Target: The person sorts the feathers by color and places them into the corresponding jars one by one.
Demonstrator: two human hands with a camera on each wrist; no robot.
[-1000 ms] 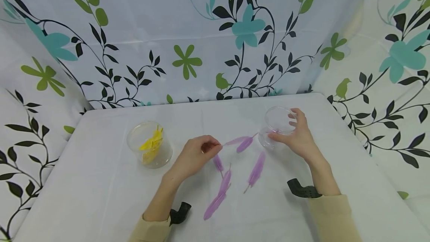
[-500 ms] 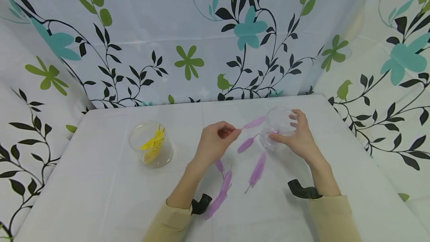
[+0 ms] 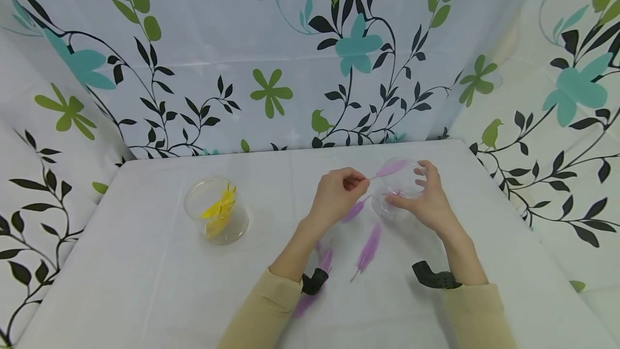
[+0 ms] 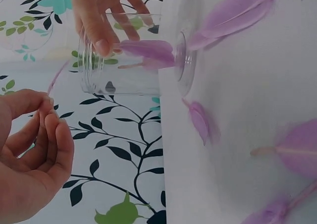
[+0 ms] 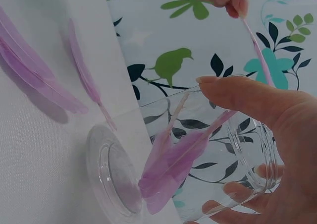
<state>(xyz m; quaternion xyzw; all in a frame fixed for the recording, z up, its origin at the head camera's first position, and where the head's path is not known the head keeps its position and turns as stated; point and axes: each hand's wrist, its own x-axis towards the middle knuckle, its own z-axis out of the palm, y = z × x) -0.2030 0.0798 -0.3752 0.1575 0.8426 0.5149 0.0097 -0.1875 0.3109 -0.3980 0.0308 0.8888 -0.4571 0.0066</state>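
My left hand [image 3: 338, 194] pinches a purple feather [image 3: 392, 167] by its quill, its vane over the mouth of a clear jar. The right hand [image 3: 431, 198] grips this jar [image 3: 386, 208] near its rim, fingers and thumb on opposite sides. In the right wrist view, purple feathers [image 5: 173, 169] lean inside the jar, quills toward the mouth. The jar's base appears to stand on the table. On the white cloth below the hands lie loose purple feathers, one lone feather [image 3: 370, 246] among them; my left forearm partly hides others [image 3: 305, 304].
A second clear jar [image 3: 235, 230] stands on the left of the table [image 3: 145, 263], with yellow feathers [image 3: 222, 210] inside. Printed curtains [image 3: 203, 58] hang behind and along both sides. A dark wrist camera mount [image 3: 315, 281] sits below each hand.
My left hand has carried the pinched feather right and away from me, from above the table to over the jar's mouth. The right hand keeps its grip on the jar.
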